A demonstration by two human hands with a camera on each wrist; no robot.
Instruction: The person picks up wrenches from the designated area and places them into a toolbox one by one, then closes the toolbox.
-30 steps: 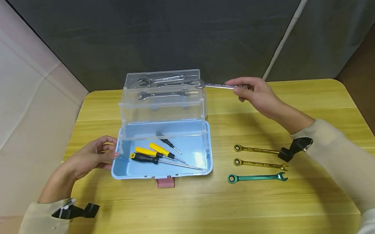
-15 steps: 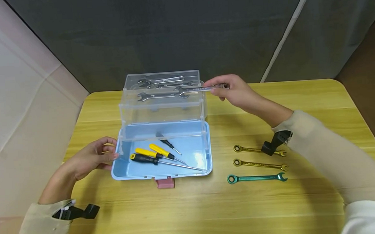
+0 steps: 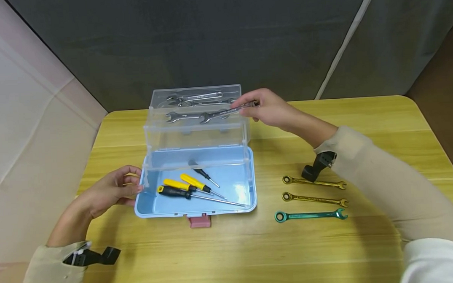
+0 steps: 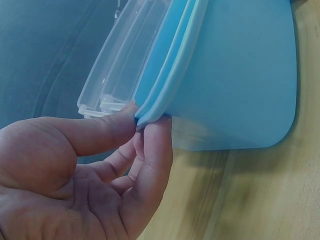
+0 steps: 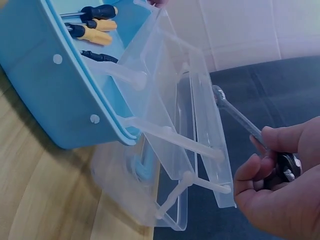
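A blue toolbox (image 3: 236, 196) stands open on the wooden table, its clear upper trays (image 3: 195, 130) raised behind it. My right hand (image 3: 270, 110) pinches one end of a silver wrench (image 3: 225, 112) and holds it over the middle clear tray, where another silver wrench (image 3: 180, 115) lies. In the right wrist view the held wrench (image 5: 240, 117) reaches past the clear tray's edge (image 5: 205, 125). My left hand (image 3: 114, 190) grips the box's left rim, thumb and fingers on the blue edge (image 4: 150, 117). Several screwdrivers (image 3: 186, 187) lie in the blue base.
Two gold ratchet wrenches (image 3: 313, 182) (image 3: 314, 199) and a green one (image 3: 309, 215) lie in a row on the table (image 3: 254, 250) right of the box. More silver wrenches (image 3: 194, 98) lie in the top clear tray. A pink latch (image 3: 199, 220) juts from the box front.
My right hand has carried the silver wrench leftward, from right of the trays to over the middle clear tray. The left hand has stayed on the box rim.
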